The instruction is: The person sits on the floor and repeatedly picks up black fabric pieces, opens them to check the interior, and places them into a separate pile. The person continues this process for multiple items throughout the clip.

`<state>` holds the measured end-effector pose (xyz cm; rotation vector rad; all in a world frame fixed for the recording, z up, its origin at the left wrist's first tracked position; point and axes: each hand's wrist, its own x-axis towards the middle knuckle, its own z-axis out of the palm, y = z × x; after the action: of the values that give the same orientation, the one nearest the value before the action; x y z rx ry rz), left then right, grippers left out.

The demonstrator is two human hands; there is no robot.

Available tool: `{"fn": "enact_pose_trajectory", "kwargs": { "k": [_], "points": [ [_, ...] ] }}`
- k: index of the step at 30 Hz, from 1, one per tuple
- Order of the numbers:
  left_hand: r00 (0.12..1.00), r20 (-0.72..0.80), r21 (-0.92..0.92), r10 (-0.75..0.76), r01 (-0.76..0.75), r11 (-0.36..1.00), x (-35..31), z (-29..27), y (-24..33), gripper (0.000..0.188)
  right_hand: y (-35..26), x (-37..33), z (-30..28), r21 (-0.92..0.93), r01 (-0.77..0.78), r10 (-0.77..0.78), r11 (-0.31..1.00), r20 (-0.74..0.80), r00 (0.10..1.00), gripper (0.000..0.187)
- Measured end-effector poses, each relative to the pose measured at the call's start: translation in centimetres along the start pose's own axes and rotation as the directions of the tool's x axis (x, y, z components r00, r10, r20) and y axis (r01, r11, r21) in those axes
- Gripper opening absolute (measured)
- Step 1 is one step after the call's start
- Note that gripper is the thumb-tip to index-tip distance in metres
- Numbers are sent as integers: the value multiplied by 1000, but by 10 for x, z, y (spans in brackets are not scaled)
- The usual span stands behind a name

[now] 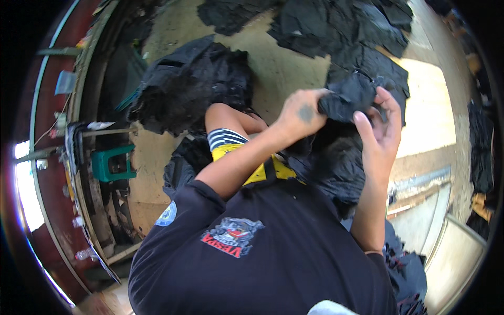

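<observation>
Your left hand (303,114) was closed on one edge of a crumpled black sheet (346,97), with most of its fingers hidden behind the folds. Your right hand (383,139) was half spread at the sheet's other side, thumb and fingers parted and curved toward it; you could not tell whether the fingertips touched it. The sheet was raised in front of you, to the right of your bent knee (223,116), with more black material behind and below it.

A large heap of black sheets (184,86) lay beyond that knee on the left, and flatter stacks of black sheets (310,26) lay farther ahead on the tan floor (289,71). Well off to your left was a green plastic stool (101,165). You wore a printed dark T-shirt (294,247) and yellow shorts (254,177) with striped hems.
</observation>
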<state>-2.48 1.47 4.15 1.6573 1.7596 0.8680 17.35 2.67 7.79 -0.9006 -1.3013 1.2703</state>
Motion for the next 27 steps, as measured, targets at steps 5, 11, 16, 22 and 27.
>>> {"fn": "enact_pose_trajectory", "kwargs": {
  "k": [5, 11, 16, 22, 27],
  "points": [
    [866, -465, 216, 186, -94, 972, 48, -185, -41, 41, 2, -1, -28, -196, -1, 11, 981, 49, 999, 50],
    [412, -772, 621, 484, 327, 713, 3, -425, 30, 65, 35, -13, -97, -261, -212, 164, 942, -193, 967, 38],
    [686, -342, 885, 642, 5, 466, -40, -471, -22, 43, 55, -22, -113, -298, -313, 249, 902, -233, 940, 37],
    [950, -229, 875, -212, 296, 383, -65, -343, -188, 106, 62, -27, -138, -466, -263, 165, 845, -240, 957, 32],
    [951, -288, 888, -109, 308, 342, -89, -306, -251, 109, 61, -44, -180, -643, -465, 315, 608, -343, 885, 42]
  ]
}}
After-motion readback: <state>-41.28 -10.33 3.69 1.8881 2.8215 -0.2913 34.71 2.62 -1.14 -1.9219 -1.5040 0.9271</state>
